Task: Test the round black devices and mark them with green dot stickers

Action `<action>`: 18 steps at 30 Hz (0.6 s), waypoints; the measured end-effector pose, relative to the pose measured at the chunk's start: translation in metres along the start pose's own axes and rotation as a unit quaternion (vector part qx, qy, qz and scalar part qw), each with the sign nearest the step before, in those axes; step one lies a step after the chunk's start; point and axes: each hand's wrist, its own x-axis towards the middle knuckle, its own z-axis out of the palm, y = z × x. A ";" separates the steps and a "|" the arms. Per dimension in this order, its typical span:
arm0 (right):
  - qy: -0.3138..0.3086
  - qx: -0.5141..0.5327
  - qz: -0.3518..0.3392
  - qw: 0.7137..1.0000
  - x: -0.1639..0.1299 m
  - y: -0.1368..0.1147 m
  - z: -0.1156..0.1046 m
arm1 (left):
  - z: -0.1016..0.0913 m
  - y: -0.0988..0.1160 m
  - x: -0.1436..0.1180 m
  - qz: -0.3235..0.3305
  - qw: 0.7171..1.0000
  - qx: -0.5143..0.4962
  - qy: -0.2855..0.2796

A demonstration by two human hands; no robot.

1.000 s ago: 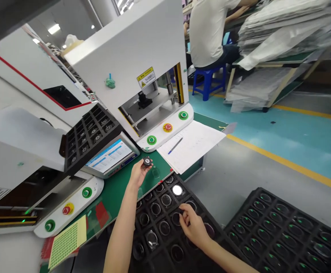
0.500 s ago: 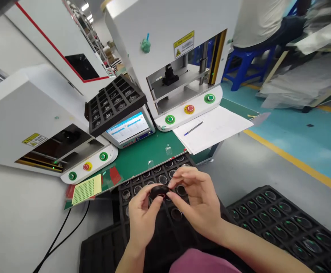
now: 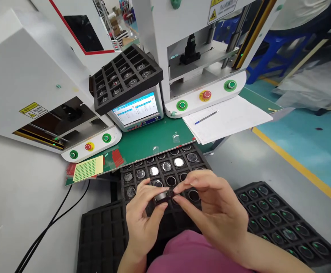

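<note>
- Both my hands now meet low in the middle of the frame: a second ago my left hand held the round part alone, out over the green mat, while my right hand was down in the tray.
- My view has dropped too, so the presses sit higher in the frame than they did.
- Left thumb and fingers pinch the part from the left; right fingertips close on its right edge. Both hands grasp it, neither is released.
- The part hangs just above the tray, apart from its pockets. I judge this as close handling or checking of the piece, not placing it.
- The tray lies at the mat's near edge, with round parts in many pockets, some shiny.
- A second tray sits at lower right, a third at lower left with bare pockets.
- On the mat: a screen with a tilted tray on top, papers with a pen to the right, a yellow dotted sheet to the left.
- Two white presses: one at left, one at top centre, each with green and red buttons.
- Grey floor; teal floor with a yellow line at right.
</note>
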 end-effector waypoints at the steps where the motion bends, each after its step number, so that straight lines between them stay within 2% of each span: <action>1: -0.010 -0.003 -0.005 1.000 0.001 0.000 -0.001 | -0.001 -0.002 0.000 0.028 1.000 0.003 -0.002; 4: -0.057 0.002 -0.007 0.998 0.005 0.002 -0.008 | -0.004 -0.005 0.004 0.081 0.997 0.001 -0.015; 8: -0.170 0.030 0.028 0.985 0.014 0.003 -0.021 | -0.006 -0.005 0.007 0.084 0.995 -0.004 -0.044; 10: -0.206 0.054 0.043 0.976 0.017 0.003 -0.025 | -0.006 -0.003 0.008 0.084 0.995 -0.013 -0.057; 13: -0.211 0.083 0.056 0.972 0.018 0.002 -0.026 | -0.006 -0.002 0.008 0.087 0.994 -0.022 -0.065; 18: -0.153 0.068 0.033 0.985 0.013 0.002 -0.022 | -0.004 -0.003 0.008 0.092 0.994 -0.028 -0.058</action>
